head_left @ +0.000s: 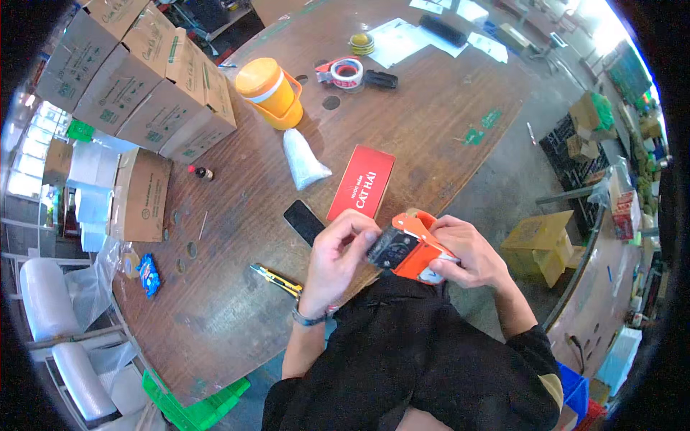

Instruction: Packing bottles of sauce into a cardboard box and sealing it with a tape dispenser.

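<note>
My right hand (pixel 468 252) grips an orange hand-held tape dispenser (pixel 415 258) in front of my body, near the table edge. At its black front part (pixel 392 247), the thumb and fingers of my left hand (pixel 340 253) are pinched together on the edge. Whether a tape end lies between them is too small to tell. Just beyond lies a red cardboard box (pixel 362 180) with white writing. A black smartphone (pixel 303 222) rests beside my left hand, partly covered by it. Left of that wrist is a yellow-and-black utility knife (pixel 277 281).
On the wooden table (pixel 232 226) are a filled white plastic bag (pixel 303 159), a yellow jug (pixel 271 94), a small bottle (pixel 201 172), a blue packet (pixel 148 275) and another tape dispenser (pixel 345 74). Cardboard boxes (pixel 145 81) are stacked at left; bubble-wrap rolls (pixel 48 299) stand beyond the edge.
</note>
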`<state>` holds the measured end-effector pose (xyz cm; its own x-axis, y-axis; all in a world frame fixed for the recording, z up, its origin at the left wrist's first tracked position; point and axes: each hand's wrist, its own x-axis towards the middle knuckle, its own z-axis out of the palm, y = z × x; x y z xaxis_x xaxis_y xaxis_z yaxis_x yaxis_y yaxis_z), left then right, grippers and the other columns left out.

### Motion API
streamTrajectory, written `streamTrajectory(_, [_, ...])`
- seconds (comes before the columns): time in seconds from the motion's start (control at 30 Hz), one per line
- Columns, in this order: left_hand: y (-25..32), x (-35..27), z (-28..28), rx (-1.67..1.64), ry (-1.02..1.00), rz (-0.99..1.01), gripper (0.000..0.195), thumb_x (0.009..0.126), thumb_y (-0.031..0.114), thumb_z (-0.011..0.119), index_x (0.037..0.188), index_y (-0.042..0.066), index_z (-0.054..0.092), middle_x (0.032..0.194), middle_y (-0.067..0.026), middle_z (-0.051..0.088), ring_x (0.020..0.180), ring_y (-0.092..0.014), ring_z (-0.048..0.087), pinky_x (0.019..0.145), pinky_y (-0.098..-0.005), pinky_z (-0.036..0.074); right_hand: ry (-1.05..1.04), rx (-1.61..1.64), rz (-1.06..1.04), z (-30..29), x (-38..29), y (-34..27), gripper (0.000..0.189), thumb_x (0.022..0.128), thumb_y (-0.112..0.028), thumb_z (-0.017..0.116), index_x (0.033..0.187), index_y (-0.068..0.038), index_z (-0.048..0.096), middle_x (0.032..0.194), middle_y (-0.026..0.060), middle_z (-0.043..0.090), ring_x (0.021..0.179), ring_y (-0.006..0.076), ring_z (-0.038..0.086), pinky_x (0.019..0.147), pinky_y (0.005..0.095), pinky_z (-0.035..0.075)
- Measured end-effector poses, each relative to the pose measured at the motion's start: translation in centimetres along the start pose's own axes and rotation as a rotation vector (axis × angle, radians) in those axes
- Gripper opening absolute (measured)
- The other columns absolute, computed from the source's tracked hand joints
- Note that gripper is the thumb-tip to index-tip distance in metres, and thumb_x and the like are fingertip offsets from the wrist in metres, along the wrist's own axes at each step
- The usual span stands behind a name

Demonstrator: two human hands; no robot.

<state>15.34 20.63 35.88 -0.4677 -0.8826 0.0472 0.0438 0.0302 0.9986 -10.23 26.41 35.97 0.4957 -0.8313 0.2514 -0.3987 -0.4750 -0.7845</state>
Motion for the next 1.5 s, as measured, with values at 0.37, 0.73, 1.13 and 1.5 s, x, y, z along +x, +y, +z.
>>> streamTrajectory(0.37, [-2.2,3.0,0.8,0.352,0.396,-0.004,0.014,0.096,0.013,0.071,0.087,0.001,0.071,0.075,0.0046,0.063,0.068,-0.001,0.052,0.059,-0.0207,0.040,-0.060,0.236,0.420,-1.5,1.5,1.3,0.039,0.096,-0.038,0.064,0.109,-0.001,0.068,0.089,0.0221,0.071,0.083,0.0384,0.070,0.074,0.0434,0.053])
streamTrajectory(0.73, [-6.7,6.4,-6.6,0.557,0.398,-0.158,0.031,0.097,0.028,0.069,0.088,-0.002,0.071,0.068,-0.0032,0.065,0.064,-0.008,0.057,0.061,-0.0276,0.046,-0.046,0.173,0.508,-3.8,1.9,2.1,0.043,0.098,-0.040,0.061,0.108,0.000,0.071,0.082,0.0206,0.072,0.076,0.0321,0.073,0.071,0.0389,0.055])
streamTrajectory(1.13, [-3.5,3.4,2.4,1.289,0.236,0.192,0.069,0.084,0.030,0.073,0.145,0.007,0.051,0.152,-0.0201,0.045,0.139,-0.037,0.044,0.106,-0.0494,0.038,-0.016,0.224,0.512,-4.0,1.0,3.1,0.043,0.096,-0.038,0.064,0.095,0.004,0.068,0.075,0.0152,0.068,0.069,0.0192,0.067,0.068,0.0360,0.052])
streamTrajectory(1.5, [-6.2,3.2,1.8,1.356,0.249,0.252,0.063,0.087,0.031,0.070,0.144,0.009,0.055,0.159,-0.0123,0.041,0.139,-0.034,0.045,0.103,-0.0452,0.040,-0.068,0.210,0.505,-3.6,0.3,4.9,0.041,0.098,-0.039,0.063,0.105,0.001,0.070,0.084,0.0192,0.072,0.077,0.0308,0.072,0.073,0.0393,0.054])
